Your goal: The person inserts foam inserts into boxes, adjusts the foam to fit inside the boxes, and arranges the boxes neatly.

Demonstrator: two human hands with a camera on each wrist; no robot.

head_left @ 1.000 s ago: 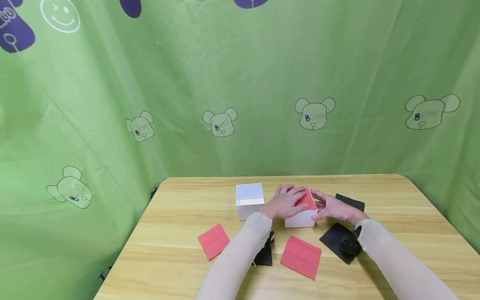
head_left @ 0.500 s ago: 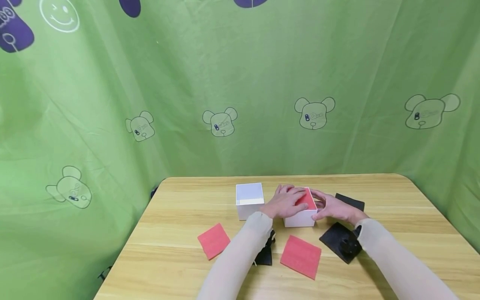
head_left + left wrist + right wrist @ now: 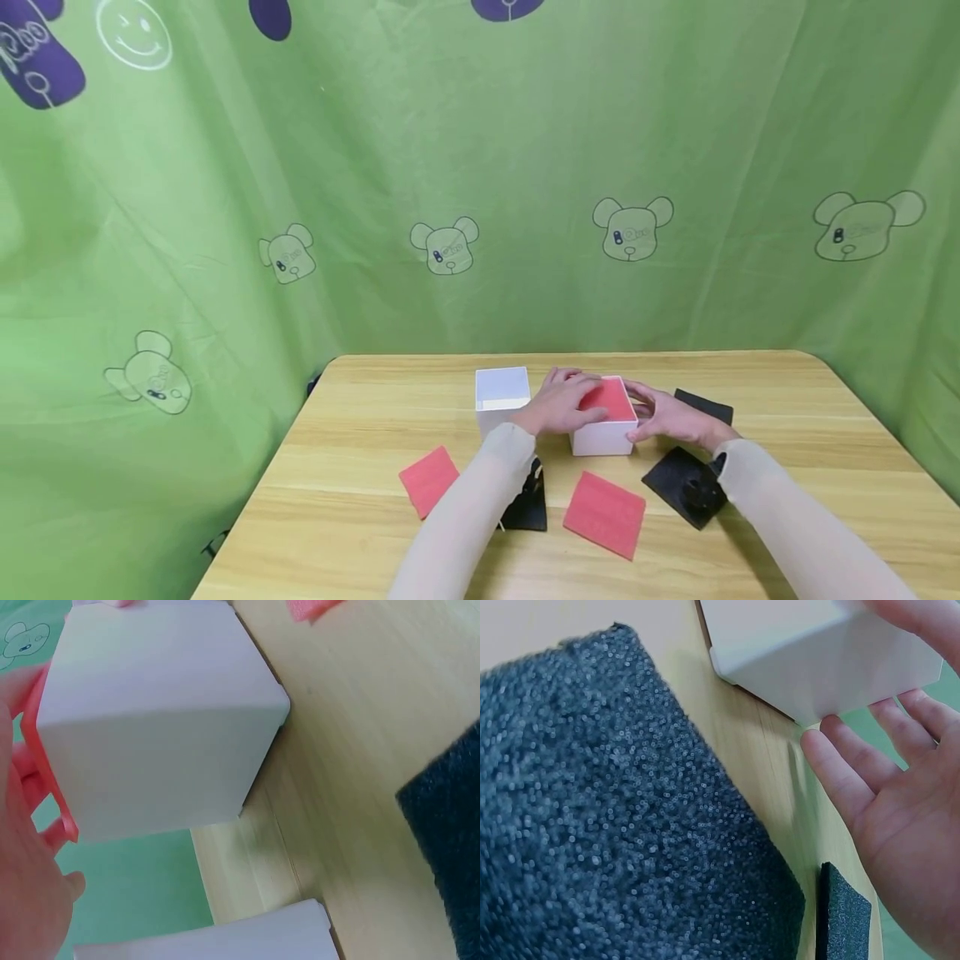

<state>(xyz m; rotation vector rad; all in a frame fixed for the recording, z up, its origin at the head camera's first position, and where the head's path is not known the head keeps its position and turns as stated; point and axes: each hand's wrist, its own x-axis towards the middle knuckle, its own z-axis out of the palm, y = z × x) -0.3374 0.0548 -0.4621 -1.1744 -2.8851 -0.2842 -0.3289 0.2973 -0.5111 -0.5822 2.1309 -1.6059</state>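
The white box with a red foam square laid in its open top is seen near the middle of the wooden table, just at 3 o'clock of a second white box that stands apart from it. The red square is pressed from above by the straight fingers of the left hand, which is laid over the box's 9 o'clock edge; nothing is gripped by it. In the left wrist view the box wall is shown with the red foam's edge projecting past it beside the fingers. The right hand is held against the box's 3 o'clock side with its fingers relaxed and spread, the thumb at the near corner; in the right wrist view the fingers are seen loose, just beside the box corner, with no grasp closed around it.

Around the box, loose foam squares are laid on the table: a red one at 8 o'clock, a red one at 6 o'clock, a black one partly under the left sleeve, a black one at 4 o'clock under the right wrist, and a black one at 3 o'clock, beyond the right hand
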